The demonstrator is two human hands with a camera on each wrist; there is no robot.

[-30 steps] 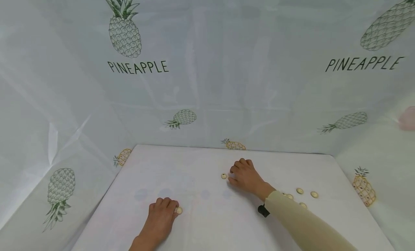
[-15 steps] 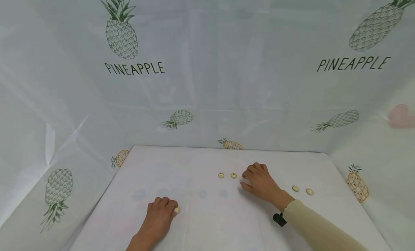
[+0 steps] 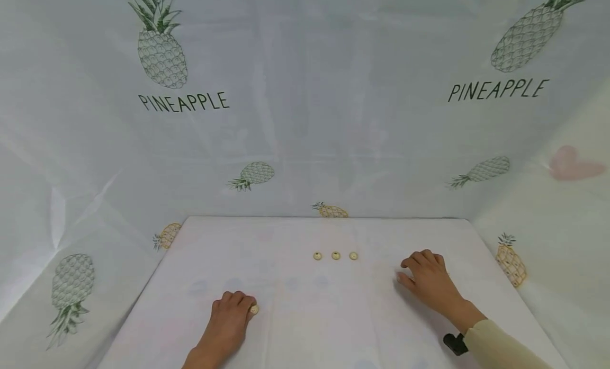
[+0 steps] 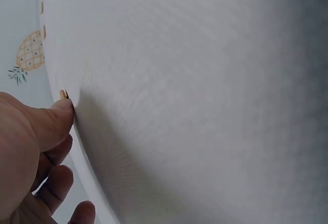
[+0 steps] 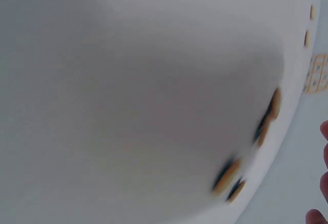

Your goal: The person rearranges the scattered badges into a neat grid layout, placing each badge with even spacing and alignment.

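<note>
My left hand (image 3: 229,318) stays low at the left of the white table and pinches a small pale wooden button (image 3: 254,309). In the left wrist view the button (image 4: 63,95) shows edge-on at the thumb tip. Three similar buttons (image 3: 335,255) lie in a row near the table's far side. To the right of that row hovers my right hand (image 3: 429,281), its fingers loosely bent with nothing seen between them. More buttons (image 5: 226,177) lie near it in the right wrist view; from the head, the hand and arm hide nearly all of these.
The white table (image 3: 314,326) ends at a back edge against a hanging sheet (image 3: 305,120) printed with pineapples. The same kind of sheet closes both sides. A black wrist device (image 3: 456,344) sits under the right wrist.
The right hand let go of buttons one after another, so the row grew from one to three, then moved right toward the loose buttons. The left hand keeps its button in place.
</note>
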